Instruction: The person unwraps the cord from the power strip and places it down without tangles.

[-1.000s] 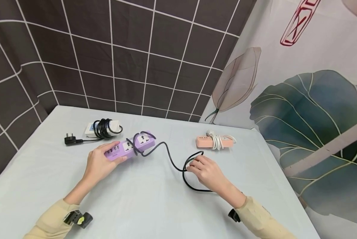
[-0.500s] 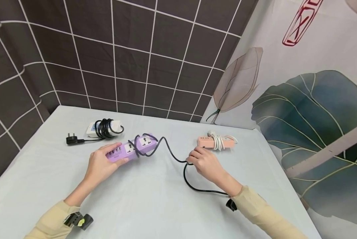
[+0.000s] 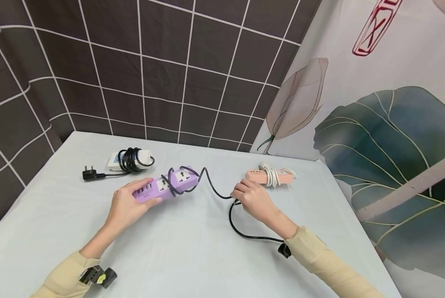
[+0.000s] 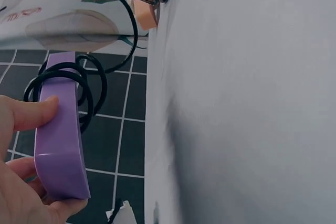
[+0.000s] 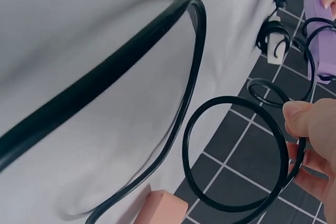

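Note:
My left hand (image 3: 129, 205) grips the near left end of a purple power strip (image 3: 170, 182), thumb on one side and fingers on the other. Loops of black cord (image 4: 90, 95) lie loosely around the strip's far half. From there the cord runs right to my right hand (image 3: 255, 199), which pinches it between thumb and fingers. In the right wrist view a round coil of this black cord (image 5: 189, 145) hangs from the right hand's fingers. More of the cord (image 3: 241, 235) curves down toward the right forearm, and its plug end is hidden.
A white power strip (image 3: 145, 157) wound with black cord lies at the back left, its black plug (image 3: 90, 174) to the left. An orange power strip (image 3: 257, 177) wrapped in white cord lies just beyond my right hand. All are on a pale-covered table (image 3: 192, 256).
My right hand has moved up and slightly left with the cord, close to the orange strip. Cord loops at the purple strip's right end have shifted. The left hand stays about where it was.

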Demonstrator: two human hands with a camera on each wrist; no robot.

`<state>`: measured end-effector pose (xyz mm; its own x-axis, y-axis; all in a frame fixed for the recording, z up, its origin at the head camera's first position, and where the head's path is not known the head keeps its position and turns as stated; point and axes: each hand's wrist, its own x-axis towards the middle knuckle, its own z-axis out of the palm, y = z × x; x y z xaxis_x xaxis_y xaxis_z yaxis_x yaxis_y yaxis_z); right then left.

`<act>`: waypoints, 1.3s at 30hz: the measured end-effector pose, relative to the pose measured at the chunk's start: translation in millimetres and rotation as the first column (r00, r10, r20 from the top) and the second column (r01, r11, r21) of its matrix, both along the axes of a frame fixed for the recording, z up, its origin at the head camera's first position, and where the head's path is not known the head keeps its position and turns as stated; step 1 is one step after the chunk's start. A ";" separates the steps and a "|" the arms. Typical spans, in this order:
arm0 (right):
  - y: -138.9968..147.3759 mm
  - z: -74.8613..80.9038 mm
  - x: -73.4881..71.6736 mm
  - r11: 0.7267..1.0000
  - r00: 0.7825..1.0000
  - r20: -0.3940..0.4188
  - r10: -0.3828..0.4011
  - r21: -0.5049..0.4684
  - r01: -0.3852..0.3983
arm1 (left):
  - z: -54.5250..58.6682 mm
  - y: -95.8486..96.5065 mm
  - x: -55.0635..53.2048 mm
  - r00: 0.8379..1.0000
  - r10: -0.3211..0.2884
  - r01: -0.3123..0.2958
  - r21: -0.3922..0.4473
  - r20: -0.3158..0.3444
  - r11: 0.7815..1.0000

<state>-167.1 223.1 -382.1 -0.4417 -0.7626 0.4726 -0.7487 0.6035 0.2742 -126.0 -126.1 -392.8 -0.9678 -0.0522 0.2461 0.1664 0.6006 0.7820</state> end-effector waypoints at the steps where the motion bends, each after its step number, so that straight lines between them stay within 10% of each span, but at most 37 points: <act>1: -0.8 0.1 -0.9 1.000 1.000 0.001 -0.004 -0.001 0.004 | -0.6 0.9 0.4 1.000 -0.010 0.010 0.000 0.002 1.000; 39: -21.5 21.8 -23.4 0.972 0.980 -0.058 -0.191 -0.152 0.181 | -15.1 8.2 -2.2 0.988 -0.153 0.150 -0.104 -0.020 0.983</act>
<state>-190.5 201.6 -360.3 -0.5303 -0.5910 0.6079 -0.6011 0.7677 0.2221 -128.3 -118.0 -408.0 -0.9554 0.1208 0.2694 0.2821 0.6430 0.7120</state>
